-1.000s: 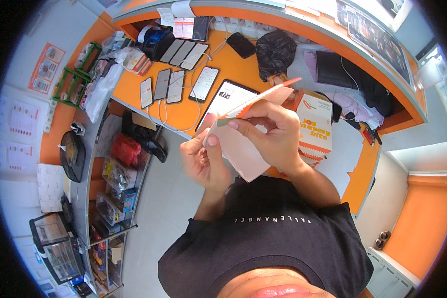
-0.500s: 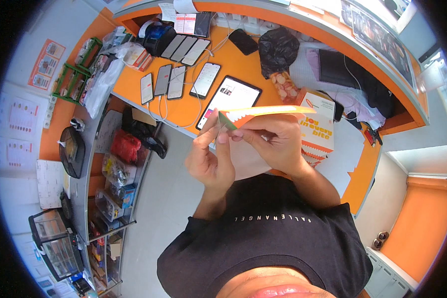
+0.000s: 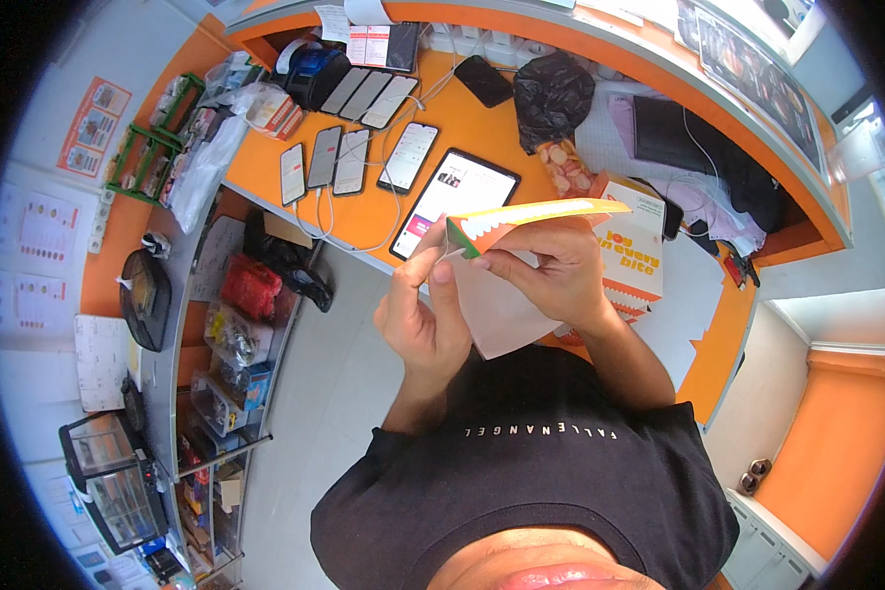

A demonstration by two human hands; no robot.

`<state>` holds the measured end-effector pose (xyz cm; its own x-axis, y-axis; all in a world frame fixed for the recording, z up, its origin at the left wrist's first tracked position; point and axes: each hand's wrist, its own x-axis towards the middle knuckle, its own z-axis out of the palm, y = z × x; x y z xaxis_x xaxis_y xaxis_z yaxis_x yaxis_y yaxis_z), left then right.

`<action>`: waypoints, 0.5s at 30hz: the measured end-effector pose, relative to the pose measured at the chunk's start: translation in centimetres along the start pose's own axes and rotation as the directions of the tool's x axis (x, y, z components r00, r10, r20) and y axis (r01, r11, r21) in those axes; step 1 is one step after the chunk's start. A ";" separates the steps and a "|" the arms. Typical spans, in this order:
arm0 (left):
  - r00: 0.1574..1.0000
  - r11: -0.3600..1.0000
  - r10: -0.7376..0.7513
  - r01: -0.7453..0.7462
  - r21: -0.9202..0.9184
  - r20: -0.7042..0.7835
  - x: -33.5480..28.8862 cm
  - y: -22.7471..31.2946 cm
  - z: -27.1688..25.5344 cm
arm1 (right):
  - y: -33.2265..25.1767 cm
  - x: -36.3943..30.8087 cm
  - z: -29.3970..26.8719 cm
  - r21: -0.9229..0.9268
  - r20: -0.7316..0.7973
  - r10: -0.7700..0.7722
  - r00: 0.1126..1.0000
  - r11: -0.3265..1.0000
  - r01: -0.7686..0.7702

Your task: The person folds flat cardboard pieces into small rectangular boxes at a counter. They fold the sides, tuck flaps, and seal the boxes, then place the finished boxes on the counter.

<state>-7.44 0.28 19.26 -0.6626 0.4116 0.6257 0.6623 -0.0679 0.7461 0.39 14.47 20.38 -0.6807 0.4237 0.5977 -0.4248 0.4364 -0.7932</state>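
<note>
In front of my chest I hold up a printed cardboard box piece (image 3: 536, 216), seen nearly edge-on. Its upper face is yellow and orange with a white zigzag and a green corner, and a pale flap hangs below. My left hand (image 3: 425, 320) pinches the left corner between thumb and fingers. Closed on the lower edge, my right hand (image 3: 559, 273) grips it with the thumb toward me and some fingers hidden behind. Just beyond my right hand stands a stack of flat white-and-orange box pieces (image 3: 639, 251). A tablet (image 3: 477, 184) with a lit screen lies behind the held piece.
Several phones (image 3: 408, 155) with white charging cables (image 3: 317, 218) lie on the orange desk (image 3: 364, 221). A black plastic bag (image 3: 553, 93) and a bag of round orange snacks (image 3: 564, 169) sit at the back. Left of me, a shelf unit (image 3: 275, 393) holds bins.
Both hands and the cardboard have shifted slightly right. The piece has tilted, so more of its zigzag face and the pale flap beneath it show.
</note>
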 end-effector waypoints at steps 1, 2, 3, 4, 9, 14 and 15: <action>1.000 1.000 0.005 -0.005 -0.003 -0.001 0.0 -0.1 0.1 | 0.1 0.0 0.0 -0.009 -0.008 -0.009 1.000 1.000 0.009; 1.000 1.000 0.010 -0.010 -0.006 -0.001 -0.1 -0.2 0.2 | 0.1 -0.1 0.0 -0.018 -0.016 -0.018 1.000 1.000 0.018; 1.000 1.000 0.014 -0.014 -0.010 -0.002 -0.2 -0.3 0.3 | 0.2 -0.2 0.0 -0.023 -0.023 -0.023 0.999 0.999 0.022; 0.999 0.998 0.040 -0.040 0.039 0.012 -0.1 -0.2 0.4 | 0.2 -0.3 0.1 -0.025 -0.028 -0.026 0.999 0.999 0.025; 0.983 0.967 0.180 -0.185 0.175 0.045 0.3 0.2 1.0 | 0.6 -0.6 -0.1 -0.004 -0.031 0.045 0.998 0.999 -0.046; 0.955 0.901 0.218 -0.275 0.336 0.200 0.4 1.2 1.0 | 0.5 -0.7 -0.3 0.066 -0.029 0.137 0.990 0.989 -0.135; 0.952 0.892 0.241 -0.295 0.342 0.190 0.3 0.9 1.1 | 0.3 -0.7 -0.3 0.015 -0.028 0.112 0.993 0.994 -0.112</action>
<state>-6.64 1.36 19.80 -0.4040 0.5483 0.7322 0.9059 0.1285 0.4036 0.90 14.51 19.70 -0.7068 0.4922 0.5080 -0.3551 0.3742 -0.8567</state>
